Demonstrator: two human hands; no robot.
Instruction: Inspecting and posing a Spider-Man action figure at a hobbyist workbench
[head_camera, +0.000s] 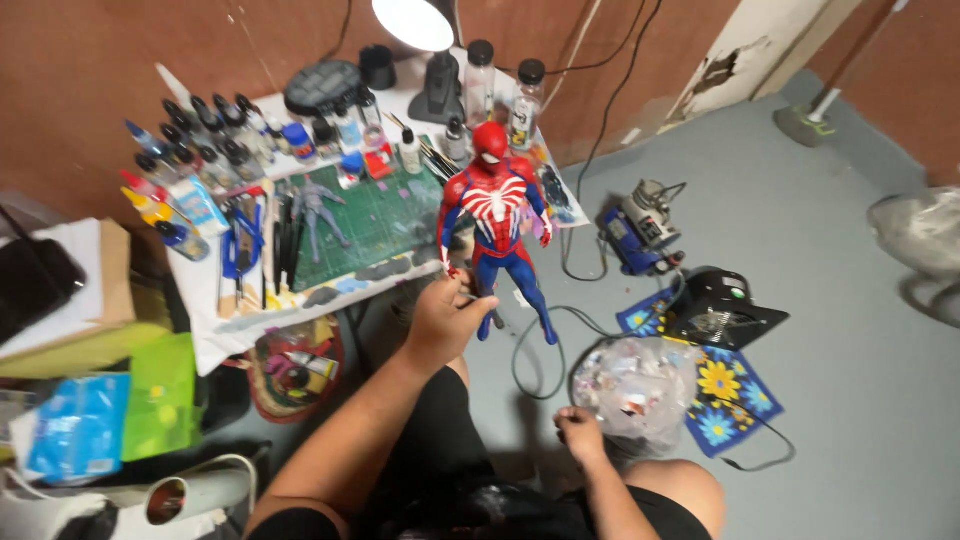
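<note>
While raised, left hand (445, 318) clasps figure (497, 220).

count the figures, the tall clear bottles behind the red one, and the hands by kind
painted red and blue figure, held at the legs by the left hand: 1
unpainted grey figure lying on the green cutting mat: 1
tall clear bottles with black caps: 2
hands, counting the right hand by the plastic bag: 2
total: 6

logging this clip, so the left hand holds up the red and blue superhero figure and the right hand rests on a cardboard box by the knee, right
Not quite. The head view shows the right hand on a clear plastic bag of small pieces, not a cardboard box. The left hand does hold up the red and blue superhero figure.
</note>
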